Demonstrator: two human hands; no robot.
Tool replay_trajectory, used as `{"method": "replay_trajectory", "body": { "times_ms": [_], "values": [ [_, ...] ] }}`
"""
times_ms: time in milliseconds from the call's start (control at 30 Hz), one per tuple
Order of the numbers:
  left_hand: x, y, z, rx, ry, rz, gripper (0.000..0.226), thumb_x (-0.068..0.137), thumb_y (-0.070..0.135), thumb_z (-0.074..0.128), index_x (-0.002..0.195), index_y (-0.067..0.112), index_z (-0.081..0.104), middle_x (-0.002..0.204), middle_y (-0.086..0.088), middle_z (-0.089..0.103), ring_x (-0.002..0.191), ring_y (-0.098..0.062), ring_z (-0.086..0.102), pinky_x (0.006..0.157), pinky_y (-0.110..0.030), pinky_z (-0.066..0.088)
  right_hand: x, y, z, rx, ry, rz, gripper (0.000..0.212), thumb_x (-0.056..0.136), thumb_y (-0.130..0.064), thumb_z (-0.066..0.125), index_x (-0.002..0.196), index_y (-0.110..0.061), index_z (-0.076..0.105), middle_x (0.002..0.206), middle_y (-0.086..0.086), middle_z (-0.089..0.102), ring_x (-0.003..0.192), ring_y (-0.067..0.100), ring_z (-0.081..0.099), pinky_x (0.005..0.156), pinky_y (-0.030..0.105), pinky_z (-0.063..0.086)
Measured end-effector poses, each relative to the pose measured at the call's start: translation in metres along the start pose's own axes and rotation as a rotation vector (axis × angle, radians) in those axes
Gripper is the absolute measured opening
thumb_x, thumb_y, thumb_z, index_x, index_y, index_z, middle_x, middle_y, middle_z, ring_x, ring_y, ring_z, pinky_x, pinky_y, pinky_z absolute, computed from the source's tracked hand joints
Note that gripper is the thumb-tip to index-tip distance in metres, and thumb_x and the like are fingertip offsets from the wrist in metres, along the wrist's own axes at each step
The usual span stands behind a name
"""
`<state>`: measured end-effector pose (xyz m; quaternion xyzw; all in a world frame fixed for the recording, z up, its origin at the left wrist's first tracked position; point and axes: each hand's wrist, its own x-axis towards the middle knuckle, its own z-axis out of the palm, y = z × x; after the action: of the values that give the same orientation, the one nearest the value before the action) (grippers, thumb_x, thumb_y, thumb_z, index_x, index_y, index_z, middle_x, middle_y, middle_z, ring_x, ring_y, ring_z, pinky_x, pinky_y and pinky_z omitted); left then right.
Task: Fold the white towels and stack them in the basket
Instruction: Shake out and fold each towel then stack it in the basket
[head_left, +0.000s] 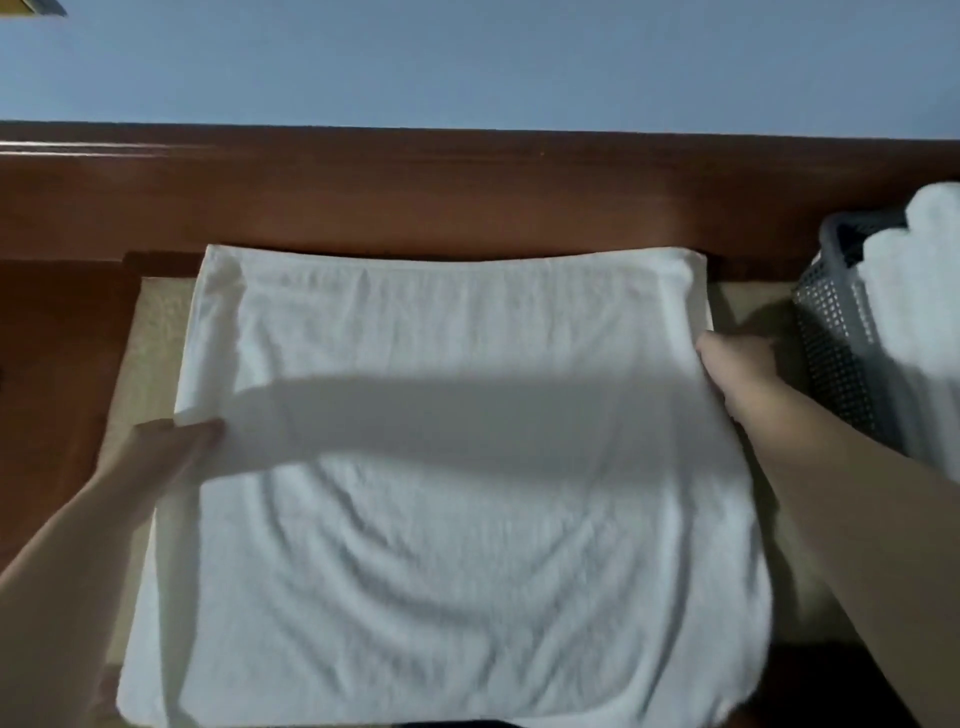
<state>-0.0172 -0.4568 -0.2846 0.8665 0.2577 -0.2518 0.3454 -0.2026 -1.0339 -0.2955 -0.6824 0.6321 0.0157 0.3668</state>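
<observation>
We pinch the towel (447, 467) at its side edges: left hand (171, 447) on the left edge, right hand (737, 364) on the right. Between our grips it sags; uneven lifting could skew the fold. The basket (841, 332) sits right of our right grip.

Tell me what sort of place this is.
Probably a bedroom or hotel room: a dark wooden headboard-like panel against a pale blue wall, and a grey perforated plastic basket holding white towels.

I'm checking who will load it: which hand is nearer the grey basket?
Right. The right hand grips the towel's edge just beside the basket; the left hand is across the towel.
</observation>
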Motion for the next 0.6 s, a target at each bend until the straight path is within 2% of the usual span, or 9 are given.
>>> {"method": "replay_trajectory", "body": {
  "times_ms": [67, 100, 167, 233, 300, 367, 467, 533, 600],
  "values": [
    [-0.016, -0.019, -0.003, 0.011, -0.003, 0.005, 0.039, 0.086, 0.023, 0.081, 0.111, -0.004, 0.069, 0.094, -0.02, 0.069, 0.078, -0.034, 0.065, 0.066, -0.034, 0.058, -0.022, 0.011, 0.001, -0.159, 0.124, -0.069, 0.074, 0.081, -0.042, 0.061, 0.141, 0.0, 0.055, 0.141, 0.025, 0.057, 0.127, 0.044, 0.057, 0.102, 0.047, 0.049],
    [-0.021, -0.027, -0.004, 0.004, 0.008, -0.015, 0.043, 0.082, 0.025, 0.083, 0.112, -0.004, 0.071, 0.097, -0.021, 0.071, 0.084, -0.037, 0.068, 0.077, -0.042, 0.059, -0.042, 0.018, 0.004, -0.218, 0.178, -0.146, 0.071, 0.084, -0.041, 0.064, 0.144, -0.005, 0.051, 0.145, 0.024, 0.052, 0.132, 0.045, 0.05, 0.107, 0.052, 0.044],
    [-0.026, -0.041, -0.008, -0.018, 0.015, -0.072, 0.041, 0.084, 0.023, 0.083, 0.114, -0.002, 0.071, 0.103, -0.021, 0.071, 0.092, -0.039, 0.07, 0.088, -0.051, 0.058, -0.088, 0.034, 0.014, -0.274, 0.238, -0.394, 0.06, 0.087, -0.03, 0.07, 0.141, -0.011, 0.052, 0.142, 0.023, 0.049, 0.129, 0.046, 0.047, 0.105, 0.056, 0.042],
    [-0.025, -0.052, -0.012, -0.036, 0.015, -0.132, 0.041, 0.084, 0.017, 0.084, 0.117, -0.002, 0.068, 0.109, -0.022, 0.069, 0.096, -0.041, 0.069, 0.089, -0.052, 0.058, -0.14, 0.053, 0.034, -0.288, 0.13, -0.639, 0.058, 0.084, -0.02, 0.073, 0.138, -0.011, 0.055, 0.137, 0.022, 0.052, 0.124, 0.045, 0.049, 0.101, 0.055, 0.043],
    [-0.031, -0.059, -0.016, -0.071, 0.003, -0.183, 0.042, 0.084, 0.013, 0.085, 0.117, -0.003, 0.065, 0.112, -0.022, 0.068, 0.094, -0.039, 0.068, 0.085, -0.048, 0.057, -0.187, 0.071, 0.06, -0.326, -0.041, -0.754, 0.057, 0.081, -0.022, 0.068, 0.136, -0.011, 0.059, 0.139, 0.019, 0.054, 0.127, 0.041, 0.05, 0.104, 0.053, 0.043],
    [-0.044, -0.067, -0.023, -0.041, 0.004, -0.131, 0.031, 0.091, 0.016, 0.08, 0.114, 0.004, 0.064, 0.101, -0.017, 0.066, 0.08, -0.031, 0.063, 0.074, -0.039, 0.052, -0.225, 0.086, 0.087, -0.471, -0.181, -0.817, 0.062, 0.08, -0.034, 0.058, 0.139, -0.016, 0.06, 0.151, 0.015, 0.051, 0.139, 0.036, 0.045, 0.112, 0.052, 0.04],
    [-0.053, -0.089, -0.033, 0.062, 0.075, 0.035, 0.023, 0.097, 0.029, 0.072, 0.111, 0.011, 0.069, 0.103, -0.012, 0.069, 0.083, -0.029, 0.063, 0.077, -0.037, 0.051, -0.269, 0.101, 0.114, -0.706, -0.37, -0.78, 0.069, 0.092, -0.041, 0.051, 0.158, -0.029, 0.036, 0.173, 0.009, 0.014, 0.159, 0.03, 0.013, 0.126, 0.049, 0.017],
    [-0.061, -0.099, -0.043, 0.098, 0.08, 0.069, 0.025, 0.098, 0.035, 0.069, 0.108, 0.012, 0.069, 0.106, -0.01, 0.068, 0.092, -0.031, 0.063, 0.082, -0.039, 0.051, -0.285, 0.103, 0.123, -0.747, -0.363, -0.7, 0.073, 0.095, -0.037, 0.051, 0.162, -0.03, 0.023, 0.175, 0.006, -0.003, 0.161, 0.028, -0.001, 0.127, 0.052, 0.01],
    [-0.059, -0.115, -0.054, 0.124, -0.028, 0.043, 0.032, 0.096, 0.039, 0.07, 0.1, 0.008, 0.072, 0.101, -0.01, 0.073, 0.09, -0.032, 0.067, 0.083, -0.043, 0.056, -0.296, 0.099, 0.128, -0.725, -0.33, -0.642, 0.075, 0.092, -0.031, 0.05, 0.162, -0.027, 0.023, 0.175, 0.004, -0.004, 0.161, 0.026, -0.003, 0.127, 0.055, 0.009]
  ]
}}
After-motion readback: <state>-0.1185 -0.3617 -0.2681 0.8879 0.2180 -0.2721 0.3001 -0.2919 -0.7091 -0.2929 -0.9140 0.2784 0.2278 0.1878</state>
